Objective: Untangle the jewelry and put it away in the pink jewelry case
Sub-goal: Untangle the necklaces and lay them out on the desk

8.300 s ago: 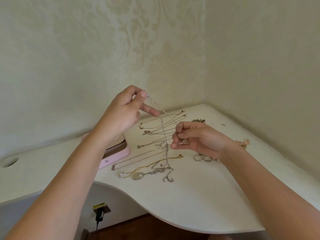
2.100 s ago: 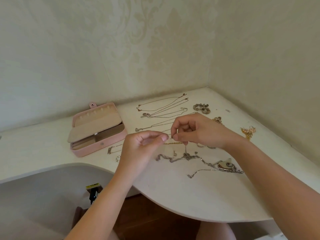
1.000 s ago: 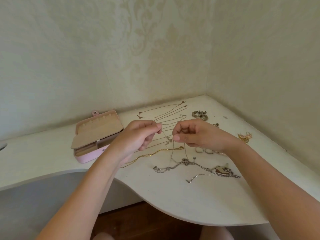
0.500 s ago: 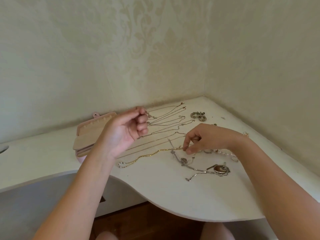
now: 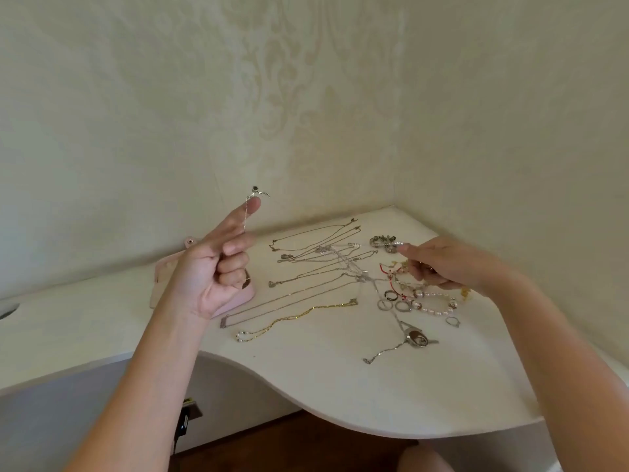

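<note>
**Chain up on one finger, tangle strung out across the surface**

Left hand (image 5: 211,274) is raised above the surface (image 5: 306,376), index finger pointing up, the other fingers curled into the palm. A thin silver chain (image 5: 245,212) hangs over that fingertip, with a small dark-stoned pendant (image 5: 257,191) sitting right at the top. So the grip here is a hook, not a pinch: the chain rests on the finger and runs down toward the curled fingers.

Over to the right hand (image 5: 439,267), low and near the far corner, thumb and fingertips closed together on a fine strand. That strand reaches left to a silvery tangle (image 5: 343,260) lying over the straightened necklaces.

Pink jewelry case (image 5: 245,296) sits behind the left hand, mostly hidden by it; only its edge and a snap tab (image 5: 189,240) show.

On the surface, several thin necklaces (image 5: 306,247) lie in rough parallel lines, with a gold chain (image 5: 296,316) nearest the front. Right of them: a few rings (image 5: 394,304), a pearl bracelet (image 5: 437,303), a red cord (image 5: 391,277) and a dark beaded cluster (image 5: 383,240) near the wall. An oval locket (image 5: 416,337) on its chain lies closest to the curved front edge.
</note>
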